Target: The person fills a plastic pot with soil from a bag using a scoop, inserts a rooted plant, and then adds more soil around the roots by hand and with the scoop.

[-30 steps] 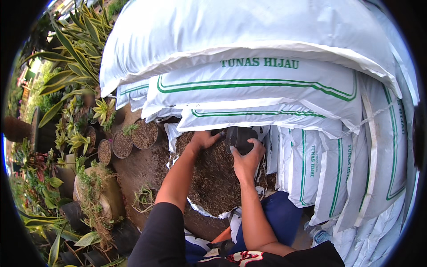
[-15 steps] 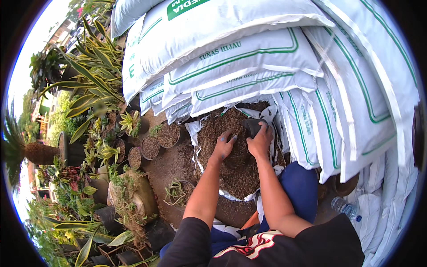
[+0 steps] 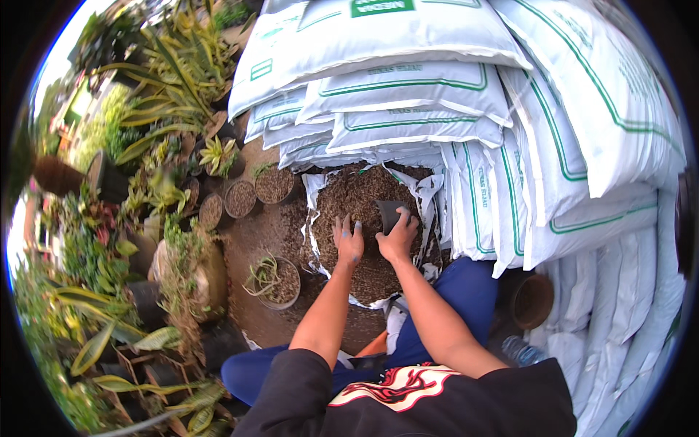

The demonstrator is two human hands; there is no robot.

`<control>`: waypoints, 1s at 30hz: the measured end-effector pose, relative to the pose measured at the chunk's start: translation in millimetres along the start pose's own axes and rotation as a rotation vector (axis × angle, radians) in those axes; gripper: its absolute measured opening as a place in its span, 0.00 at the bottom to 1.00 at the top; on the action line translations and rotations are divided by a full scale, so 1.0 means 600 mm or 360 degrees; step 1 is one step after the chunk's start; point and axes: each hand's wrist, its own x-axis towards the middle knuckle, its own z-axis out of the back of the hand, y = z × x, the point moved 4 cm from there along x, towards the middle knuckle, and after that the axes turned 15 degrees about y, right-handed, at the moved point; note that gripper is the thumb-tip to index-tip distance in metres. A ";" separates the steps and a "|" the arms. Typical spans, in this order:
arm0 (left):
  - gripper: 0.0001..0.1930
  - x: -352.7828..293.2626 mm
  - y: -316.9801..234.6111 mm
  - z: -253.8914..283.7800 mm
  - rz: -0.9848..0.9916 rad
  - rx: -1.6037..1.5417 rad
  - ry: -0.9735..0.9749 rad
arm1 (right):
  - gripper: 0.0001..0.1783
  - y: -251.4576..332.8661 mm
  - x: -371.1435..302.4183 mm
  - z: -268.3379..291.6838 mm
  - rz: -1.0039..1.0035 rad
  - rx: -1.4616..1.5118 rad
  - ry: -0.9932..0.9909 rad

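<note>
My right hand (image 3: 398, 236) grips a small black plant pot (image 3: 391, 212), which is held tilted low over a heap of brown, crumbly potting mix (image 3: 342, 191). The mix fills an open white sack (image 3: 312, 218) whose torn rim is folded down in front of me. My left hand (image 3: 349, 242) is beside the pot, fingers apart and touching the mix, with grey smudges on the skin. Between the two hands is a narrow gap. What the pot contains cannot be made out.
Stacked white sacks with green lines (image 3: 415, 87) rise behind and to the right. Pots of mix (image 3: 275, 183) and a pot with a drooping plant (image 3: 279, 284) stand left, beside many leafy plants (image 3: 175, 80). A brown pot (image 3: 531, 300) and plastic bottle (image 3: 521, 351) lie right.
The whole view has shifted, so the sacks and the mix appear further left. My right hand still grips the pot, now showing more of its side. My left fingers are spread more.
</note>
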 end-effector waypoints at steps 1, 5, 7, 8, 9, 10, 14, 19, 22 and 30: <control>0.34 -0.003 -0.012 -0.008 -0.0060 -0.0224 0.0094 | 0.50 0.000 -0.005 0.000 -0.0018 -0.0005 0.0056; 0.33 -0.012 -0.048 -0.033 -0.0269 -0.0716 0.0371 | 0.49 -0.001 -0.006 0.004 -0.0070 0.0148 0.0127; 0.33 -0.016 -0.059 -0.027 -0.0364 -0.0754 0.0457 | 0.48 -0.006 0.001 0.003 -0.0125 0.0294 0.0155; 0.32 -0.022 -0.056 -0.009 -0.0385 -0.0606 0.0435 | 0.47 -0.008 0.001 -0.001 -0.0187 0.0379 0.0183; 0.32 -0.031 -0.069 0.008 -0.0425 -0.0468 0.0432 | 0.46 -0.017 0.008 0.001 -0.0191 0.0364 0.0141; 0.32 -0.043 -0.084 0.022 -0.0468 -0.0333 0.0447 | 0.46 -0.053 0.033 0.003 -0.0224 0.0529 0.0162; 0.26 -0.101 -0.063 0.149 -0.0491 0.0456 0.0509 | 0.44 -0.053 0.020 0.018 -0.0372 0.1289 0.0341; 0.21 -0.225 -0.015 0.351 -0.0447 0.0711 0.0485 | 0.33 -0.042 0.012 0.029 -0.0380 0.1415 0.0578; 0.20 -0.274 0.043 0.418 -0.0287 0.0626 0.0525 | 0.28 -0.029 0.002 0.012 -0.0352 0.1396 0.0798; 0.26 -0.285 0.253 0.461 0.0424 0.0517 0.0704 | 0.37 0.114 -0.094 -0.020 -0.0243 0.0734 0.1262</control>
